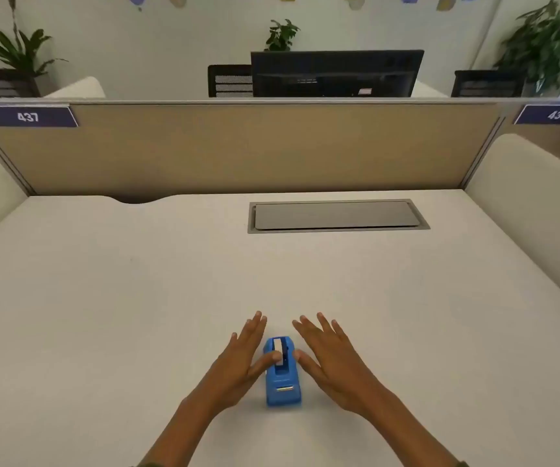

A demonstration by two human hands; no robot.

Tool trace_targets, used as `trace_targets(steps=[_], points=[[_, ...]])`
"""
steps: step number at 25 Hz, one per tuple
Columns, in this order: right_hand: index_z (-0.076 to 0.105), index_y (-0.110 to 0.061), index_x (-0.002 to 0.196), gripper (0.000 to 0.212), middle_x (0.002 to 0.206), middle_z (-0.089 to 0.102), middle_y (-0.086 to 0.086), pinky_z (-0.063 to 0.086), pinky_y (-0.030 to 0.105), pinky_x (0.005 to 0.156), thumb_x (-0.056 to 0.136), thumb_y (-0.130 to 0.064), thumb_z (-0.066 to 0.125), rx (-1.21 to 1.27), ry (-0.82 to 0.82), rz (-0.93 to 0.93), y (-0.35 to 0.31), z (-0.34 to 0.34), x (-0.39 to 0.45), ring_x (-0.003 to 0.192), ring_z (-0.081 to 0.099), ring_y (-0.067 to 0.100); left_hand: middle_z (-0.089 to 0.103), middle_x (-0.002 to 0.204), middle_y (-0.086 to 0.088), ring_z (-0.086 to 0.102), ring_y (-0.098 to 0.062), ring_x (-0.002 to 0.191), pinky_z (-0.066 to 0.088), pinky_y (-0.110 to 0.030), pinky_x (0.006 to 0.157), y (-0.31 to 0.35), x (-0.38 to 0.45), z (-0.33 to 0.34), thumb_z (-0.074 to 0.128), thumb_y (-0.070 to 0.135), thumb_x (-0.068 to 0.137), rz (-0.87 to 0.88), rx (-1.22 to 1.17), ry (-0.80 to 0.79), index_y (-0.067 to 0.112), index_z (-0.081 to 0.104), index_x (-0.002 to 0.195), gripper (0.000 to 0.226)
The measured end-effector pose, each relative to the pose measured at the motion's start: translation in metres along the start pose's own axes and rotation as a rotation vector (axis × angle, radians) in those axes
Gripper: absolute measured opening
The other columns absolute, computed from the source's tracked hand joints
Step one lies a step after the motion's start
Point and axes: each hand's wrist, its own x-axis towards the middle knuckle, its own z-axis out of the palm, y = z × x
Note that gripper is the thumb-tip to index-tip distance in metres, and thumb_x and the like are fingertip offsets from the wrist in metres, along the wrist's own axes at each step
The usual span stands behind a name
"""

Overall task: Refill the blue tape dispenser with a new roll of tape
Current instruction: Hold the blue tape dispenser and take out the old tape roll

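Item: blue tape dispenser (282, 375), small, rigid plastic, likely light; may skid on smooth counter (103, 298). Location: 6 o'clock, near edge. Your left hand (238, 362) and right hand (332, 358) flank it, fingers spread, gripping nothing; left thumb touches its side. Hold body sides, avoid cutter end.

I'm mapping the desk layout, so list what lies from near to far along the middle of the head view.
Blue plastic tape dispenser flanked by the left hand and right hand → bare stretch of white desk → grey metal cable hatch → tan fabric partition → black monitor.
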Motion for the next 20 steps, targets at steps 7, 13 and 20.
trace_targets(steps=[7, 13, 20], points=[[-0.012, -0.050, 0.135, 0.080, 0.119, -0.026, -0.049, -0.017, 0.004, 0.096, 0.086, -0.057, 0.051, 0.029, -0.133, -0.052, -0.007, 0.005, -0.021, 0.110, -0.034, -0.028, 0.015, 0.156, 0.012, 0.004, -0.020, 0.145, 0.012, -0.040, 0.116, -0.006, -0.015, 0.014, 0.081, 0.055, 0.053, -0.041, -0.121, -0.062, 0.044, 0.006, 0.142, 0.117], [0.000, -0.052, 0.137, 0.079, 0.126, -0.011, -0.051, 0.000, 0.008, 0.102, 0.085, -0.045, 0.060, 0.209, -0.120, -0.008, -0.002, 0.016, -0.019, 0.115, -0.017, -0.034, 0.031, 0.150, 0.013, 0.020, -0.021, 0.142, 0.024, -0.048, 0.114, -0.009, -0.014, 0.019, 0.087, 0.043, 0.051, -0.034, -0.216, 0.025, 0.044, 0.020, 0.139, 0.111], [0.043, -0.037, 0.131, 0.057, 0.130, 0.049, -0.018, 0.038, 0.020, 0.098, 0.081, -0.032, 0.069, 0.370, 0.088, 0.003, -0.015, 0.011, 0.009, 0.113, 0.045, -0.003, 0.034, 0.145, 0.016, 0.032, -0.016, 0.136, 0.025, -0.046, 0.115, -0.009, -0.016, 0.019, 0.087, 0.040, 0.054, -0.016, -0.237, 0.039, 0.046, 0.020, 0.134, 0.105]])
